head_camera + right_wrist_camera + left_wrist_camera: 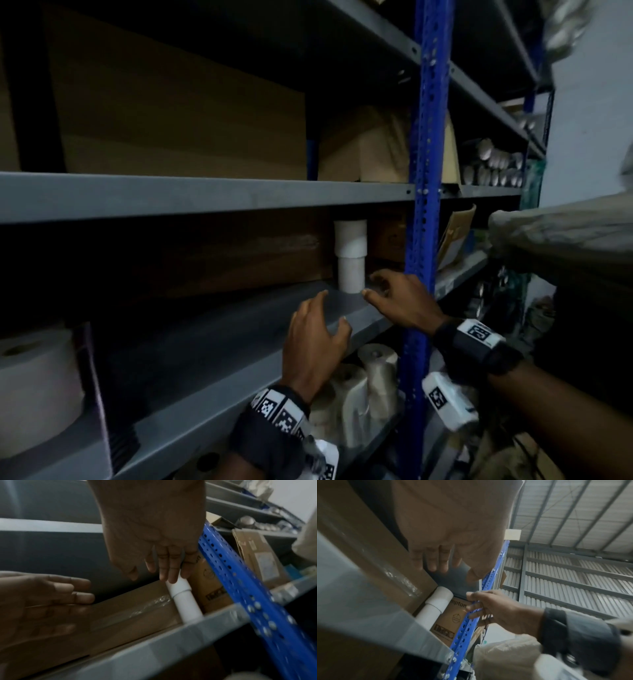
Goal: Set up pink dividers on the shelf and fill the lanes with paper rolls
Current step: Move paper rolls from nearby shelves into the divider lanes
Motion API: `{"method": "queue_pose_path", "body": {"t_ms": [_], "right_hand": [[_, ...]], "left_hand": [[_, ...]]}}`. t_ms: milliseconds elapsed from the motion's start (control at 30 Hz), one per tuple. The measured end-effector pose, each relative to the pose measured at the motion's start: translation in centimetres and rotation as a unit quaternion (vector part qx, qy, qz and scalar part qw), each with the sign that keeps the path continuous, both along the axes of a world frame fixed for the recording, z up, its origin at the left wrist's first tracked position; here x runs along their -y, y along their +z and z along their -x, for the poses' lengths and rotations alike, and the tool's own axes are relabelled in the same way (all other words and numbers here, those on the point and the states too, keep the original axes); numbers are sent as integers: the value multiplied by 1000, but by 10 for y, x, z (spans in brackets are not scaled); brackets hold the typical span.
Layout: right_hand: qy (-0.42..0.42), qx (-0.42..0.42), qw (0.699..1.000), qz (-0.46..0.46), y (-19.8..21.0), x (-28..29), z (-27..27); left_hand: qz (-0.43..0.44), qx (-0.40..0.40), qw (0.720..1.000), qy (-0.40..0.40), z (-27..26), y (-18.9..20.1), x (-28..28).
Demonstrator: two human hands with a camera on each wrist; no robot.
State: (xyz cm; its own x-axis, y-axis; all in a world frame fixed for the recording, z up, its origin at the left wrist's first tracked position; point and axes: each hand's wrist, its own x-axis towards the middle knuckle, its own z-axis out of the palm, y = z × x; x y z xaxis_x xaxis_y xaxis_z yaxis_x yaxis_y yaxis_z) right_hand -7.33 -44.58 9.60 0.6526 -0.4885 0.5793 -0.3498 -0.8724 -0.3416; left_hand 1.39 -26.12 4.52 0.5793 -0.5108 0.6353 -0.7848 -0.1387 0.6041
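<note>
While dim light blurs the shelf [212, 349], left hand [313, 346] empty, fingers loose, right hand [402, 301] likewise, white pipe [350, 255] behind.

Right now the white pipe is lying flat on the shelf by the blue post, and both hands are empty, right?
Not quite: the white pipe stands upright on the shelf by the blue post, as the head view shows. The left hand and right hand do look empty.
</note>
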Motion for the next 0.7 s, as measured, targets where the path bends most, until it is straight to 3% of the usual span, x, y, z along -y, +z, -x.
{"method": "queue_pose_path", "body": {"t_ms": [333, 533, 700], "right_hand": [[-25, -12, 1000, -6, 67, 100, -85], [-25, -84, 996, 15, 95, 162, -135], [50, -97, 990, -84, 100, 182, -164]], "left_hand": [[13, -69, 997, -21, -75, 45, 95], [-7, -114, 993, -30, -129, 67, 182], [-44, -89, 995, 0, -170, 63, 218]]}}
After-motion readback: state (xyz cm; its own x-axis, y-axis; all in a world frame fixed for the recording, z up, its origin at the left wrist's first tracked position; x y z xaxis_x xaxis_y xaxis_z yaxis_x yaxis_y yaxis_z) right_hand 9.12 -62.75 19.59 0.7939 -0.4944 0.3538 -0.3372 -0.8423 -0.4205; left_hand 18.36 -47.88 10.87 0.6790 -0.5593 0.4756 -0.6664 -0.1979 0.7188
